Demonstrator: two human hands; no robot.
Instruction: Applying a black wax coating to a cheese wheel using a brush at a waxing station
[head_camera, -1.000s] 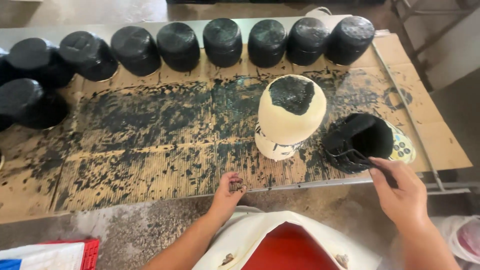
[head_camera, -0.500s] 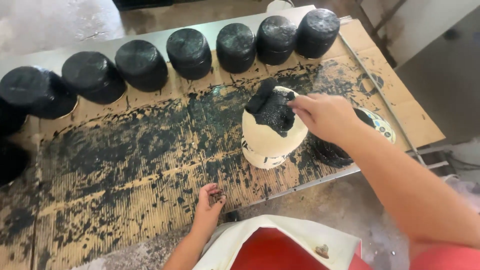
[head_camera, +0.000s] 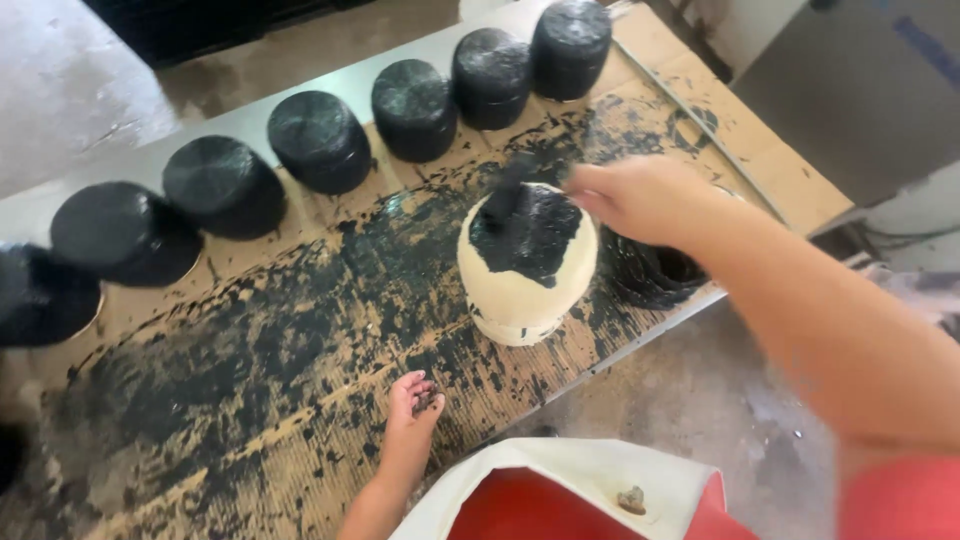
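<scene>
Since a moment ago, black paint has been spread wider over the cream pot (head_camera: 525, 285). A brush (head_camera: 510, 190) is clasped in the right hand (head_camera: 635, 200), directly above it; small dark bits are pinched by the left hand (head_camera: 412, 400) on the surface (head_camera: 250, 380).

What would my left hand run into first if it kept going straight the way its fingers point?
Probably only the paint-smeared cardboard it rests on. The left hand points up the sheet, left of the cream pot; farther along sits the row of black pots, though depth is unclear.
</scene>
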